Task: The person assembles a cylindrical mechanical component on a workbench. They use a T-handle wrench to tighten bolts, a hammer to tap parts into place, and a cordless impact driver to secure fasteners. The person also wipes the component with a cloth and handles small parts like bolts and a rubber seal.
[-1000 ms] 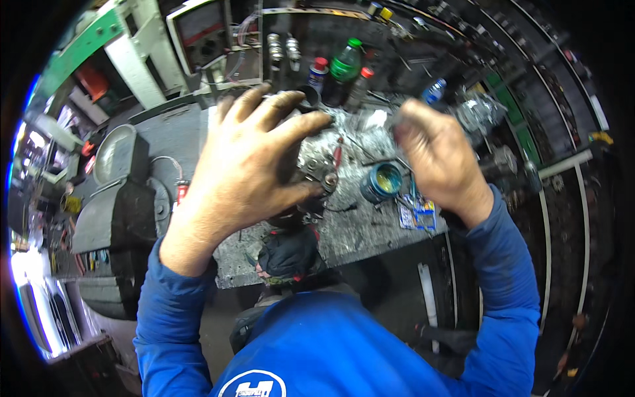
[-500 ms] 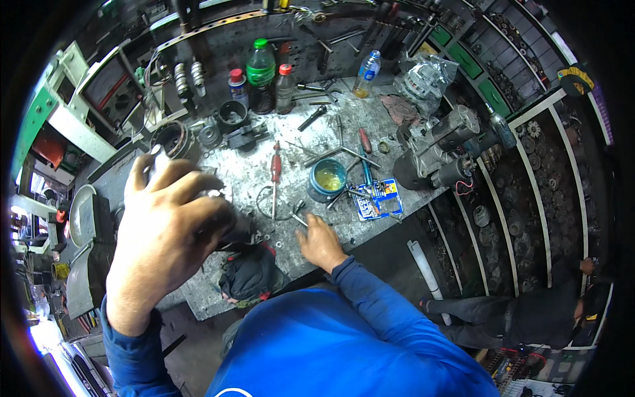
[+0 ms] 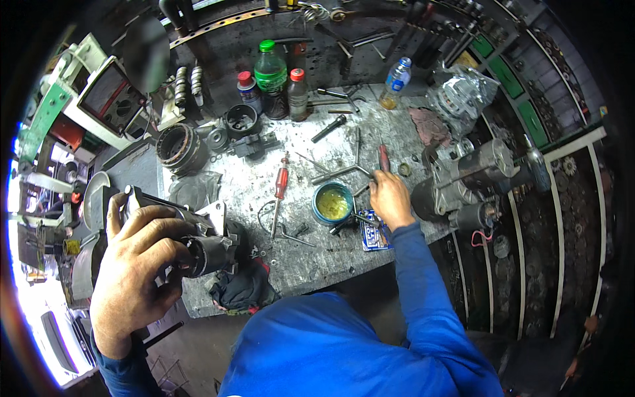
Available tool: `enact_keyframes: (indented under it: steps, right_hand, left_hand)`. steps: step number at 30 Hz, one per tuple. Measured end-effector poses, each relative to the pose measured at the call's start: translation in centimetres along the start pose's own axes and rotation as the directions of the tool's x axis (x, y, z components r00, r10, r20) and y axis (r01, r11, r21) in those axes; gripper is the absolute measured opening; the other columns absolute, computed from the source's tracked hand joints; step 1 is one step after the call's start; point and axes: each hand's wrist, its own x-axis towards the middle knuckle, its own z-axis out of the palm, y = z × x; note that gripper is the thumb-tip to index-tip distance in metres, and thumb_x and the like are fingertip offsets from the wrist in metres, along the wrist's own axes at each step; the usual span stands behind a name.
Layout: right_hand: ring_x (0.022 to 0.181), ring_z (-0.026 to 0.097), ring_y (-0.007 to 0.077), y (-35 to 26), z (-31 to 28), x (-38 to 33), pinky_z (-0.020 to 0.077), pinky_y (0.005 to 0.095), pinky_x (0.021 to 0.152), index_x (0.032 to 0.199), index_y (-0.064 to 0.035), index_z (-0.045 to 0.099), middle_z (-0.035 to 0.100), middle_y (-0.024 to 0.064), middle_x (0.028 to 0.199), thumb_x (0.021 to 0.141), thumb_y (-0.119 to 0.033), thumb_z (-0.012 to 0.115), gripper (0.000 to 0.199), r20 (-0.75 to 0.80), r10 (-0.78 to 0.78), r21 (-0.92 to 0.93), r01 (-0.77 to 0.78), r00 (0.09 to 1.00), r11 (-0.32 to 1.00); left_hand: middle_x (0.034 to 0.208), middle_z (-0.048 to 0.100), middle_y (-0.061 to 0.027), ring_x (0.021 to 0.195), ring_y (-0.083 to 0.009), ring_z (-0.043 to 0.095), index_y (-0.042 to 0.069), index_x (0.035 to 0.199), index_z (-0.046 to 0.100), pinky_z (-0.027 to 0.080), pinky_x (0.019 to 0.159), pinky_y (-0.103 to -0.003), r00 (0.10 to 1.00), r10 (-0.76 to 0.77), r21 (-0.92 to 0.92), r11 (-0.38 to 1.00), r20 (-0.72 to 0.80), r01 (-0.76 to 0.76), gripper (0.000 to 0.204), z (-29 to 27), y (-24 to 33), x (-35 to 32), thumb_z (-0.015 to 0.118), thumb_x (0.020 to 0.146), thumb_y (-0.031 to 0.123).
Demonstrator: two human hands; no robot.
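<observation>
My left hand [image 3: 142,258] curls over a grimy starter motor [image 3: 211,255] at the near left of the bench, its fingers wrapped round the metal body. Farther right, my right hand [image 3: 391,198] reaches in low among loose hand tools, with its fingers bent and their tips partly hidden. Just beyond it lie a red-handled screwdriver [image 3: 383,157] and a three-armed wrench [image 3: 357,165]. Beside that hand stands a blue tub of yellowish grease [image 3: 333,204], and a blue printed card [image 3: 376,237] lies under its wrist. An L-shaped metal tool [image 3: 296,239] rests on the bench.
A red screwdriver [image 3: 282,182] lies mid-bench. Bottles [image 3: 271,76] stand at the back. Another motor assembly [image 3: 463,178] sits at the right edge, near shelves of parts [image 3: 549,245]. A dark cloth [image 3: 245,288] lies at the front edge. A person in dark clothes [image 3: 529,354] is at lower right.
My right hand has left the L-shaped tool on the bench and moved right and away from me to the other tools. My left hand has come lower with the starter motor. The view has shifted.
</observation>
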Motion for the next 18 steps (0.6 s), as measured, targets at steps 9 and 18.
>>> enact_keyframes:
  steps: [9,18]
  right_hand:
    - [0.099,0.077,0.0399,0.4,4.9,8.8,0.0614,0.0541,0.085,0.121,-0.0084,0.073,0.077,0.0181,0.106,0.089,-0.015,0.061,0.035,0.273,0.016,-0.246,0.054,0.962,0.968]
    - [0.081,0.073,0.0334,-14.8,-16.0,8.8,0.0568,0.0432,0.074,0.128,-0.0043,0.047,0.070,0.0197,0.093,0.094,-0.026,0.084,0.055,-0.300,-0.327,0.332,0.420,0.896,0.845]
  left_hand:
    - [0.154,0.052,-0.0286,0.149,-0.0416,0.048,-0.003,0.136,0.065,0.036,0.124,-0.053,0.820,-0.242,-0.311,0.947,-0.519,0.082,0.062,0.7,-2.0,-3.4,0.079,0.082,0.024]
    - [0.157,0.051,-0.0244,0.149,-0.0434,0.046,0.006,0.143,0.062,0.037,0.124,-0.052,0.792,-0.248,-0.318,0.945,-0.558,0.072,0.075,3.0,-4.6,-5.9,0.086,0.072,0.014]
